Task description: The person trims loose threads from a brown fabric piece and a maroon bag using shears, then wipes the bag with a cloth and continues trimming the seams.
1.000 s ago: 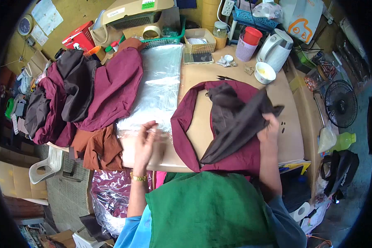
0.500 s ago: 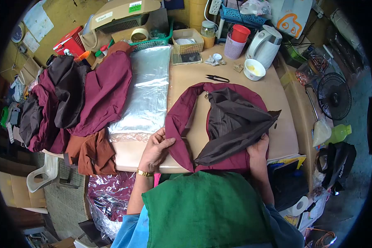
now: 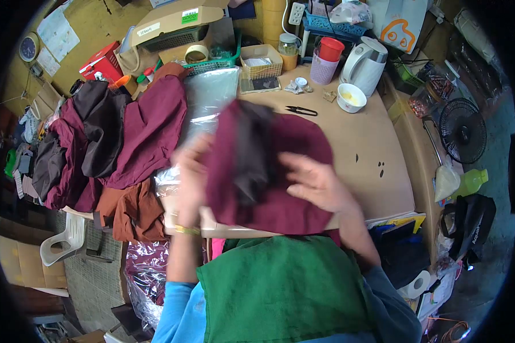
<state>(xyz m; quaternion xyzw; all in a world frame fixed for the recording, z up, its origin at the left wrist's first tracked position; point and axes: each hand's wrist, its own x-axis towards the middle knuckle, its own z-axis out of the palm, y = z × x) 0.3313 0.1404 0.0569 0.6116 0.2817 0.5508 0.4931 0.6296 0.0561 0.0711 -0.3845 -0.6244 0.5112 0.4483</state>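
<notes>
A maroon garment (image 3: pixel 303 137) with a dark grey lining (image 3: pixel 252 154) is bunched up at the table's front, blurred by motion. My left hand (image 3: pixel 191 166), also blurred, is at its left edge, and its fingers cannot be made out clearly. On the right part of the cloth lies my right hand (image 3: pixel 315 180), its fingers spread apart. Black thread snips (image 3: pixel 301 111) rest on the table (image 3: pixel 377 194) behind the garment.
Maroon and dark garments (image 3: pixel 149 131) are heaped at the left, over a rust-brown cloth (image 3: pixel 134 208). Clear plastic sheets (image 3: pixel 212 91) lie beside them. A bowl (image 3: pixel 351 98) and a white kettle (image 3: pixel 365 66) stand at the back right.
The garment has moved left and is bunched rather than spread in a loop. My right hand has moved left onto it; my left hand has moved up and slightly left.
</notes>
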